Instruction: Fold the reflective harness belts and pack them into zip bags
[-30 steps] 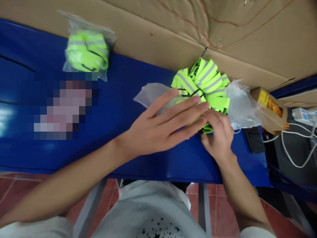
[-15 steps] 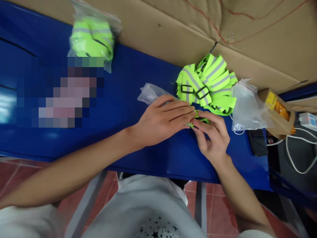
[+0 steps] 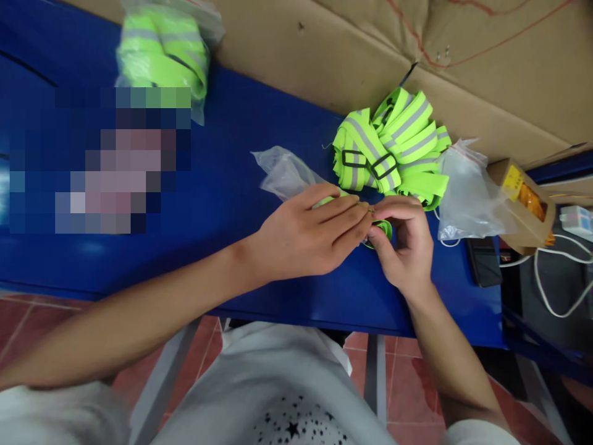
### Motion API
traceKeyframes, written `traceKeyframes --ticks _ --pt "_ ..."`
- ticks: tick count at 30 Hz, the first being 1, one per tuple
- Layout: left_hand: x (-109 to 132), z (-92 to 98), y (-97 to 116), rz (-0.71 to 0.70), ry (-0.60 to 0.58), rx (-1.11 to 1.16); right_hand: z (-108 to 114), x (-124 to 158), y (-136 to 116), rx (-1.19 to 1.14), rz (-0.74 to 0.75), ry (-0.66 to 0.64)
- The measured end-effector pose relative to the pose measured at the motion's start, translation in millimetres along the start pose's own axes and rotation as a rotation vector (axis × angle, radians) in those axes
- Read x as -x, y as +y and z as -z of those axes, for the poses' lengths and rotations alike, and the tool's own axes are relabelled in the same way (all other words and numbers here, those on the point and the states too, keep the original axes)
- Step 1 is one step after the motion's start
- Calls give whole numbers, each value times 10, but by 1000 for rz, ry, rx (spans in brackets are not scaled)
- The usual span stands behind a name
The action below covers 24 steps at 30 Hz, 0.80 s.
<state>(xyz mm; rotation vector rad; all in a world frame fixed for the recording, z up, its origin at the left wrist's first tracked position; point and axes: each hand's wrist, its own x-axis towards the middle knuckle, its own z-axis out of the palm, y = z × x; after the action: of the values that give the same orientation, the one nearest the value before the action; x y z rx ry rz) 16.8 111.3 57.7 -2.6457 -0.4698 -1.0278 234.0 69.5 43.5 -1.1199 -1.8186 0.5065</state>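
My left hand [image 3: 319, 232] lies over a rolled neon-green reflective strap [image 3: 383, 230], its fingers pressed together on it. A bit of green also shows beside its thumb. From under that hand a clear plastic bag [image 3: 283, 172] sticks out to the left; whether the strap is inside it is hidden. My right hand [image 3: 410, 241] pinches at the strap's right end, thumb and fingertips meeting my left fingertips. Just behind both hands sits a pile of green straps [image 3: 393, 148] with grey stripes and black buckles.
Clear plastic bags [image 3: 467, 198] lie right of the pile, near a cardboard box [image 3: 523, 204], a black phone-like object [image 3: 482, 262] and white cables [image 3: 540, 281]. A bagged strap bundle [image 3: 162, 52] stands at the back left of the blue table [image 3: 222, 154]. A cardboard wall [image 3: 296, 68] runs behind.
My right fingers have shifted from the strap's near edge to its upper edge, against my left fingertips. More of the strap's rolled end shows. The view has tilted slightly.
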Motion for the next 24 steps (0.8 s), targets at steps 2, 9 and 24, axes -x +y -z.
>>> traceKeyframes --ticks 2,9,24 --pt "3 6 11 18 -8 3 -41 2 -40 41 -2 28" --pt "41 -41 -126 248 -223 89 174 -26 75 -26 23 -158" --pt "92 -170 -186 111 -273 108 20 69 -162 364 234 -90"
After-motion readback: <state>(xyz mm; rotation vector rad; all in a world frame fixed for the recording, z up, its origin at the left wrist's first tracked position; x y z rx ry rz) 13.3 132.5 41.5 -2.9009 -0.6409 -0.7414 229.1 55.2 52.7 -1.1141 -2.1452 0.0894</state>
